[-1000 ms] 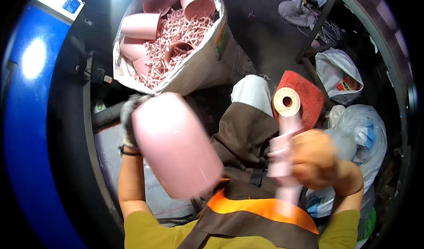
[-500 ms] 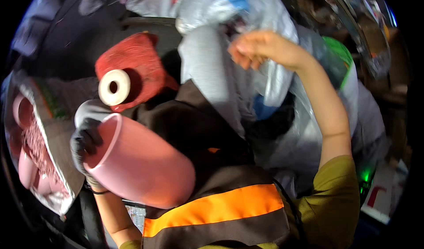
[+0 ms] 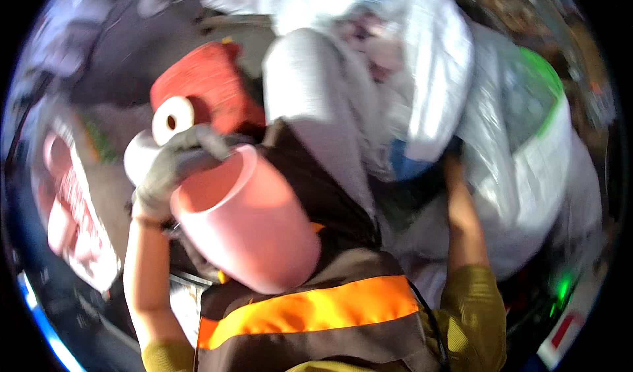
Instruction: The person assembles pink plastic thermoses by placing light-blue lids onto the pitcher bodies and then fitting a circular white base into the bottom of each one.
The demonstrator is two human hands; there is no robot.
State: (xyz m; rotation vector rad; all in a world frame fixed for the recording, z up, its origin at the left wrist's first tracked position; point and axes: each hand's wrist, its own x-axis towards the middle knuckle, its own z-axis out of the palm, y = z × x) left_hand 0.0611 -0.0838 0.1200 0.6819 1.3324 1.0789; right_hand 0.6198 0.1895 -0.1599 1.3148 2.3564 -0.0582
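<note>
My left hand (image 3: 173, 169), in a grey glove, grips the rim of a pink tapered container (image 3: 260, 230). The container leans over my lap, its open mouth toward the upper left and its closed end against my brown apron (image 3: 290, 319) with an orange stripe. My bare right hand (image 3: 455, 164) reaches down into a dark gap between white plastic bags, next to a blue patch; its fingers are hidden there. Just beyond my left hand, a cream roll (image 3: 173, 120) with a central hole rests against a red cloth bundle (image 3: 204, 85).
At the left stands an open sack (image 3: 99, 273) with pink pieces and pink shreds inside. Large white plastic bags (image 3: 527, 207) crowd the right, one with a green rim (image 3: 557, 85). A grey-clothed leg (image 3: 300, 88) extends ahead. A green light (image 3: 562, 287) glows at lower right.
My right hand has dropped from above the bags into the gap between them. My left hand and the pink container have shifted right, and the glove now lies over the rim from above.
</note>
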